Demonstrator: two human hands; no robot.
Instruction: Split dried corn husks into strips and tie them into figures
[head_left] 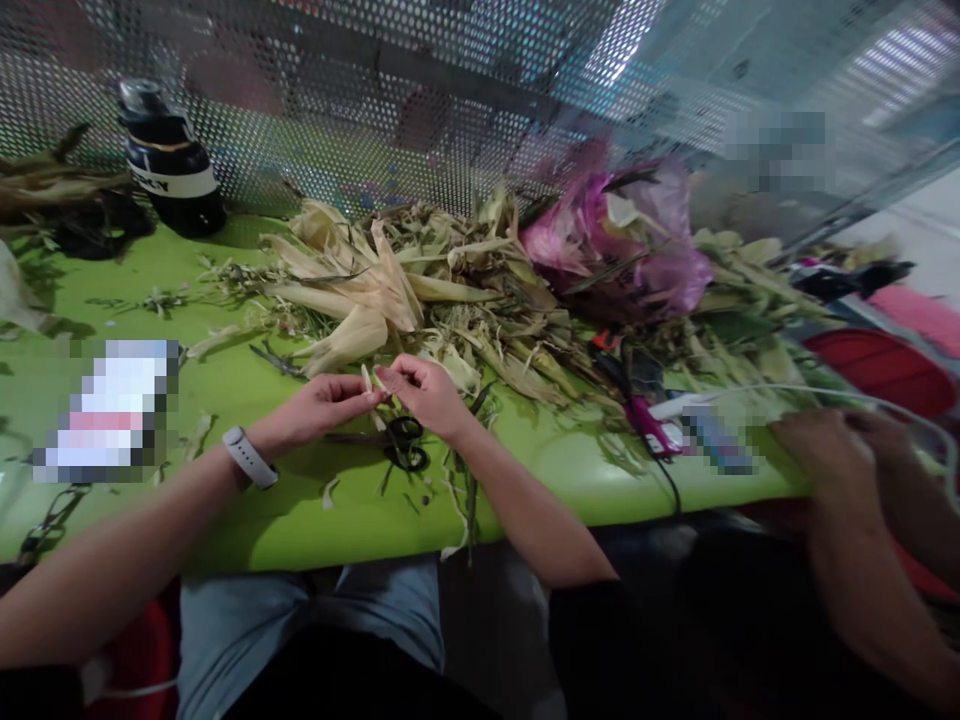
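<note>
- Head view: left hand and right hand pinch a pale strip between their fingers (apparently shaping it).
- Scissors lie just below the fingers; the next move likely calls for steadiness.

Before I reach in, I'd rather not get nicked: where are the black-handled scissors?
In the head view, the scissors lie left of centre on the green table, between its near edge and the left hand and right hand.

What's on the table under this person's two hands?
Below the left hand and right hand, black-handled scissors lie on the green table, with small plant scraps nearby. Whatever the hands and forearms cover can't be seen.
</note>
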